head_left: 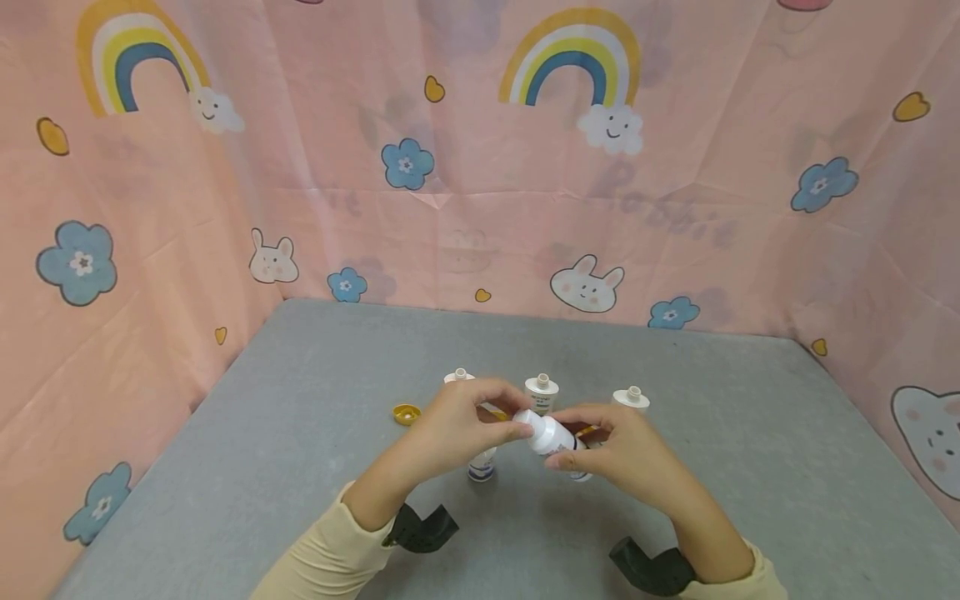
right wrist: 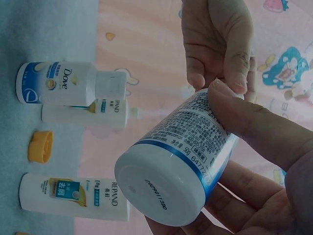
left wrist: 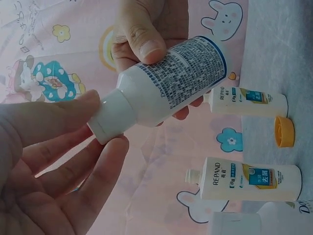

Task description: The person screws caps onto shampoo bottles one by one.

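Note:
My right hand [head_left: 630, 454] grips a small white bottle [head_left: 555, 436] around its body, tilted above the table with its base toward the right. Fine print and a blue band show on its label [left wrist: 188, 73]. At the other end, the thumb and fingers of my left hand [head_left: 450, 429] pinch the white cap [left wrist: 113, 117], which sits on the bottle's neck. Below my left hand stands another white bottle [head_left: 482, 467], labelled Dove [right wrist: 58, 83] and capped, partly hidden in the head view.
Behind the hands stand three uncapped white bottles, at left [head_left: 460, 375], middle [head_left: 542, 390] and right [head_left: 632, 398]; REPAND labels show in the wrist views. A yellow cap [head_left: 407, 414] lies at the left on the grey table [head_left: 337, 375]. A pink printed cloth [head_left: 480, 217] hangs around the table.

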A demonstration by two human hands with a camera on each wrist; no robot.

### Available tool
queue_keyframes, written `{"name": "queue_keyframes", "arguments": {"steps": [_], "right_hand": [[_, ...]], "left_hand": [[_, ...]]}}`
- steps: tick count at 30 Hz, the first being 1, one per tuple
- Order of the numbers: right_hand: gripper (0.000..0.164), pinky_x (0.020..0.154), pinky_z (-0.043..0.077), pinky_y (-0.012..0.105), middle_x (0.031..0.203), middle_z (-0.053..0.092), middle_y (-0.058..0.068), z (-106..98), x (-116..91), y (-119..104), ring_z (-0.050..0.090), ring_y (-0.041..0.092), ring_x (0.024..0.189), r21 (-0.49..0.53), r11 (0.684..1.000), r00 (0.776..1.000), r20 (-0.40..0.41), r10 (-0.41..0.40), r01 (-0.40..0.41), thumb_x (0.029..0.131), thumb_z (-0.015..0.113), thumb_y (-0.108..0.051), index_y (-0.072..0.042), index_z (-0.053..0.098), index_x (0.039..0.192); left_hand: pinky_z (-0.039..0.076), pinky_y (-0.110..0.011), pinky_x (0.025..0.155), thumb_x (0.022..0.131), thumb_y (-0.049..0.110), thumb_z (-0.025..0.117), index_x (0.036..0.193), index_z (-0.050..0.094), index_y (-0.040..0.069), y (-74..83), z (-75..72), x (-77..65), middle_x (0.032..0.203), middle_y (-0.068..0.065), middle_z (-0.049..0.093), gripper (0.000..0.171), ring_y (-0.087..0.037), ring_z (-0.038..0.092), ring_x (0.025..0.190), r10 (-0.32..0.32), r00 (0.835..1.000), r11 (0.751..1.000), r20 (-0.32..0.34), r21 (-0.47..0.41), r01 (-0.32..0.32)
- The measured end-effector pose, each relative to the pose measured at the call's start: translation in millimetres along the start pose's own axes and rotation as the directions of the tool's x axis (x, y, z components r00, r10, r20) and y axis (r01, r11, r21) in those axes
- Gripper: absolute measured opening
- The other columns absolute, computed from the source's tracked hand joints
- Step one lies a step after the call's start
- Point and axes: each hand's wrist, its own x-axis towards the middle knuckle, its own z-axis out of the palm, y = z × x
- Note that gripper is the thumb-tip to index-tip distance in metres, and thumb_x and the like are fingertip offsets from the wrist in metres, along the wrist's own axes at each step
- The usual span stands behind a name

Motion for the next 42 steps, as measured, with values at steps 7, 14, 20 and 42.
{"name": "queue_keyframes", "arguments": {"steps": [7, 14, 20, 42], "right_hand": [[0.04, 0.081, 0.055, 0.03, 0.109, 0.073, 0.003, -1.2, -0.9, -0.5, 0.062, 0.017, 0.095, 0.013, 1.0, 1.0, 0.005, 0.003, -0.004, 0.079, 0.085, -0.029, -0.011, 0.075, 0.113], [0.04, 0.081, 0.055, 0.029, 0.109, 0.074, 0.003, -0.7, -0.8, -0.7, 0.063, 0.016, 0.094, -0.006, 1.0, 1.0, 0.006, -0.003, 0.003, 0.078, 0.085, -0.03, -0.012, 0.075, 0.112], [0.04, 0.081, 0.055, 0.029, 0.11, 0.073, 0.003, -0.6, -1.2, -0.9, 0.063, 0.016, 0.094, -0.007, 1.0, 1.0, 0.007, 0.006, -0.006, 0.078, 0.085, -0.031, -0.012, 0.075, 0.112], [0.034, 0.08, 0.056, 0.026, 0.107, 0.075, 0.005, -5.4, -3.7, 3.8, 0.066, 0.007, 0.09, 0.051, 0.99, 0.988, 0.074, -0.138, 0.134, 0.084, 0.08, -0.022, -0.008, 0.074, 0.114]], "left_hand": [[0.056, -0.021, 0.084, 0.087, 0.02, 0.078, 0.114, 0.071, 0.013, -0.3, 0.0, 0.3, 0.109, 0.002, 0.072, 0.028, -0.013, 0.066, 0.099, -0.039, 0.999, 0.999, 0.008, 0.007, 0.039], [0.056, -0.022, 0.079, 0.088, 0.021, 0.077, 0.104, 0.073, 0.014, 0.9, -0.1, 0.5, 0.1, 0.002, 0.073, 0.018, -0.009, 0.066, 0.092, -0.07, 0.998, 0.997, -0.002, 0.02, 0.07], [0.056, -0.021, 0.081, 0.088, 0.018, 0.076, 0.105, 0.074, 0.015, 0.8, 0.5, 0.3, 0.102, 0.003, 0.074, 0.017, -0.01, 0.067, 0.094, -0.042, 0.999, 0.999, 0.001, 0.023, 0.042], [0.057, -0.019, 0.08, 0.086, 0.009, 0.077, 0.107, 0.076, 0.003, 2.9, 1.1, -4.5, 0.106, -0.008, 0.076, 0.021, -0.008, 0.069, 0.087, 0.177, 0.984, 0.984, -0.03, 0.0, -0.177]]}}
